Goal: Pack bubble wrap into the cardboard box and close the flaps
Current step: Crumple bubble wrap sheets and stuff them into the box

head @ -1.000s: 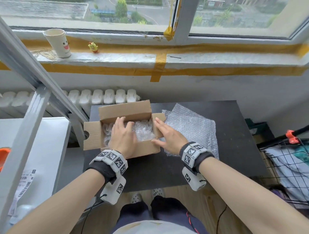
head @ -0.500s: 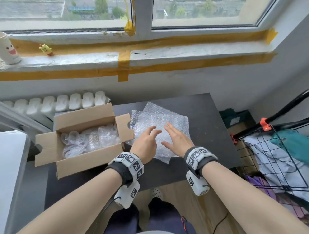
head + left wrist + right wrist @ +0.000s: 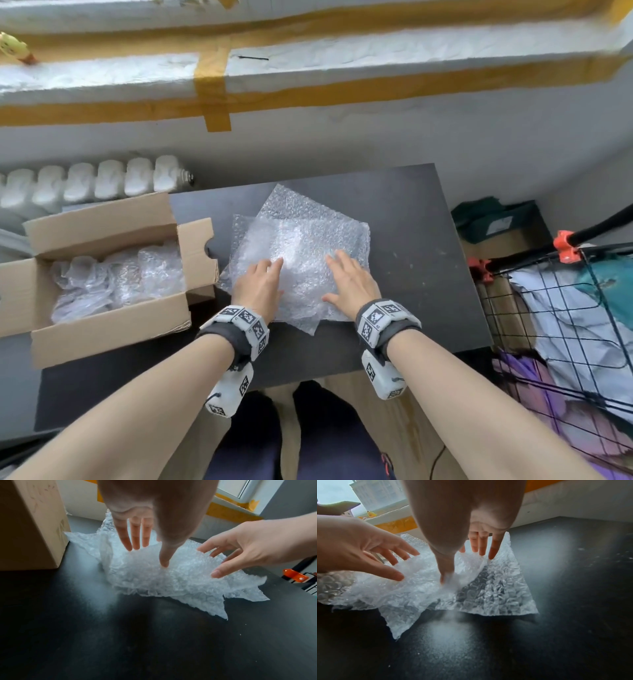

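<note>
Bubble wrap [image 3: 301, 246] bears no readable label; both hands [image 3: 258, 286] apparently rest spread, gripping nothing.

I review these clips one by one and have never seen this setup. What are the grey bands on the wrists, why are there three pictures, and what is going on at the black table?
No machine here: a person works bare-handed. The bands carry small cameras. The wide picture comes from a head camera; the two close ones look along each wrist at the fingers.

On the black table stands an open cardboard box with crumpled bubble wrap already inside, its flaps still open. Beside it lie loose bubble wrap sheets.

The left hand and right hand are both on the sheets with fingers spread. Nothing is in a firm grip yet; the right thumb seems to press into a fold.
</note>
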{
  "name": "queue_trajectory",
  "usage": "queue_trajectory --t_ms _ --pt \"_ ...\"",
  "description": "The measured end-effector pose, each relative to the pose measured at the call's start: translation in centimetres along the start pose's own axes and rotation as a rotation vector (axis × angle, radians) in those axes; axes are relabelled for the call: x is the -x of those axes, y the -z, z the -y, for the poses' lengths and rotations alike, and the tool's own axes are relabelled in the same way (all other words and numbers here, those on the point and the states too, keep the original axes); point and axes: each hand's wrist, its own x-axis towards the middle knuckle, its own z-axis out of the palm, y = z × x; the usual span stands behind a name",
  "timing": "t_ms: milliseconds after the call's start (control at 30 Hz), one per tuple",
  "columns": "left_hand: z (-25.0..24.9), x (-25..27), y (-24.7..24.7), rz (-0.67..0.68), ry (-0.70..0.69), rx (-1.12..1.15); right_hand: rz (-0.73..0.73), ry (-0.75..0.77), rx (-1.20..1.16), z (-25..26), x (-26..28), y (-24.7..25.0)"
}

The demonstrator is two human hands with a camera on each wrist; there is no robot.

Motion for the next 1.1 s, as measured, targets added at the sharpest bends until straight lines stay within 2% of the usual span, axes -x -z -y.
queue_trajectory --t_ms 167,367,567,733,933,1100 --pt "-0.5 0.0 0.3 -0.061 0.036 0.028 -0.111 0.049 -0.006 0.0 -0.1 0.1" --pt "-1.3 0.6 2.2 -0.172 -0.015 0.133 -0.249 0.063 -0.037 0.3 0.4 1.7" --pt "-2.4 1.3 6.2 -0.258 -0.062 0.199 -0.435 0.063 -0.118 1.1 1.7 5.9" --pt "-2.4 2.2 11.1 -0.420 -0.148 0.261 -0.669 0.119 -0.215 3.8 2.1 10.6" --pt "3.3 4.0 16.7 -0.652 -0.212 0.367 -0.787 0.320 -0.240 11.0 1.0 13.9" --pt "11.1 7.2 18.0 -0.692 -0.184 0.268 -0.737 0.541 -0.172 17.7 -0.9 12.3"
